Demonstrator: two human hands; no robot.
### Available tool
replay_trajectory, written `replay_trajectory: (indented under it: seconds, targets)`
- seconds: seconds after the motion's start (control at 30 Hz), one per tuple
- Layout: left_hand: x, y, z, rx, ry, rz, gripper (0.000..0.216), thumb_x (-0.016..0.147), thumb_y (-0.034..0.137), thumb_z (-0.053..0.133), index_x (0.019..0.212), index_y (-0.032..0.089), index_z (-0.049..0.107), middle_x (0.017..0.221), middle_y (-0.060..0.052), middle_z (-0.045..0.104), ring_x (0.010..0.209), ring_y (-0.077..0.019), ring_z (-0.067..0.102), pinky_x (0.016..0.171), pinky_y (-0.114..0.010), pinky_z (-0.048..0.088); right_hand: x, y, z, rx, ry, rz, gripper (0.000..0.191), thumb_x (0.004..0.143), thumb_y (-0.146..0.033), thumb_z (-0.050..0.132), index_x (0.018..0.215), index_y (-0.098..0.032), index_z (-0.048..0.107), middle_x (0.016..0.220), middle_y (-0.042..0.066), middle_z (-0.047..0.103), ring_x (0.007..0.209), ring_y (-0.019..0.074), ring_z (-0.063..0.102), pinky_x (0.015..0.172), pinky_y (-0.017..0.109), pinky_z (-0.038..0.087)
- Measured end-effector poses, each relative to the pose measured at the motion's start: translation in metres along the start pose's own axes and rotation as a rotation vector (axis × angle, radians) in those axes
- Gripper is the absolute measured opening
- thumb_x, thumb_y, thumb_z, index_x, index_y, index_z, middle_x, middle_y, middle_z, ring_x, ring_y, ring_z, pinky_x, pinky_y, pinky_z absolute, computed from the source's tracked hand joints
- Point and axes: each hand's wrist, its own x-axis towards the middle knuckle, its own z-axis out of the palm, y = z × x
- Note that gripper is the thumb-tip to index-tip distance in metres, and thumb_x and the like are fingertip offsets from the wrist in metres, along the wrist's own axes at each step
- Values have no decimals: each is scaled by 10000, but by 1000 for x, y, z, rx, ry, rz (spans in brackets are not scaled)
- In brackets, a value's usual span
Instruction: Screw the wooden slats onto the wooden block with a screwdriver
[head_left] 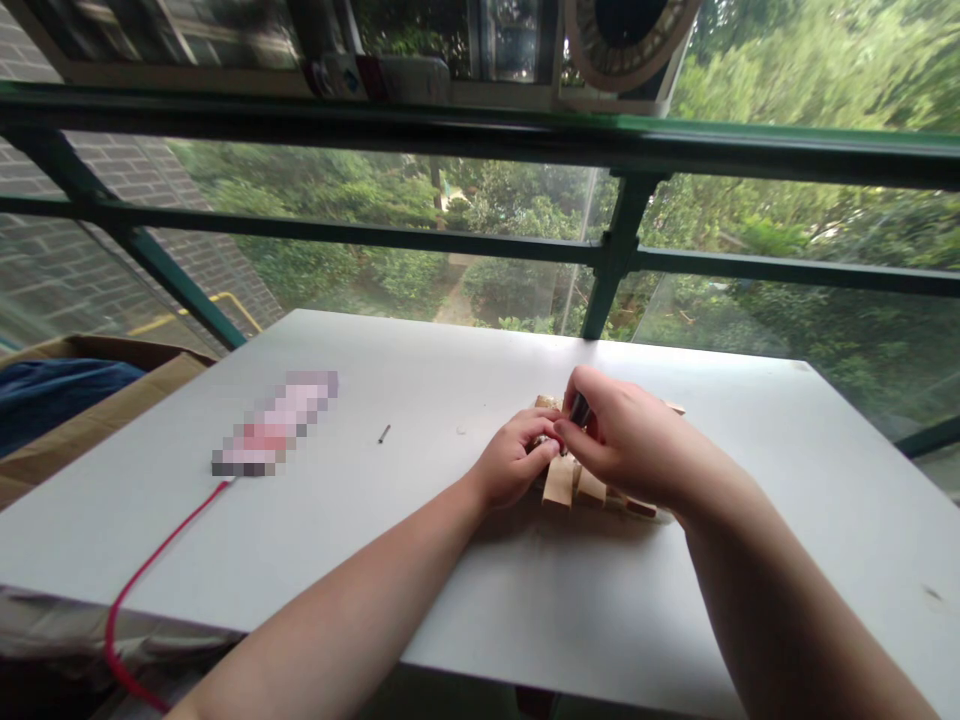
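Note:
My right hand [626,430] is closed round a short dark-handled tool [580,410], held steeply over some pale wooden blocks [557,483]. The tool's lower end is mostly hidden by my fingers. From the left, my left hand [517,460] reaches to the same spot, its fingers bent together against the blocks near the tool's tip. What they pinch there is too small and covered to make out. The blocks lie close together on the white table [337,540], several of them jutting toward me, and my right hand hides much of them.
A small dark screw-like piece [385,434] lies left of my hands. Farther left is a blurred-out pinkish object [277,425] with a red cable [142,575] running over the table's edge. An open cardboard box [169,375] stands at the left. A green railing [480,130] borders the far side.

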Motion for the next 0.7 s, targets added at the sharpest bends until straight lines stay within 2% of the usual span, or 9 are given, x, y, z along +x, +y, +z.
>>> replay_trajectory:
  seconds: [0.7]
  targets:
    - [0, -2, -1, 13, -7, 22, 186, 863, 201, 510, 957, 177, 669, 1173, -75, 603, 1138, -225, 528, 1047, -363, 378, -1, 3, 3, -18, 20, -6, 134, 873, -365, 468, 885, -232, 480, 750, -6, 600, 628, 142, 507, 527, 254, 255]
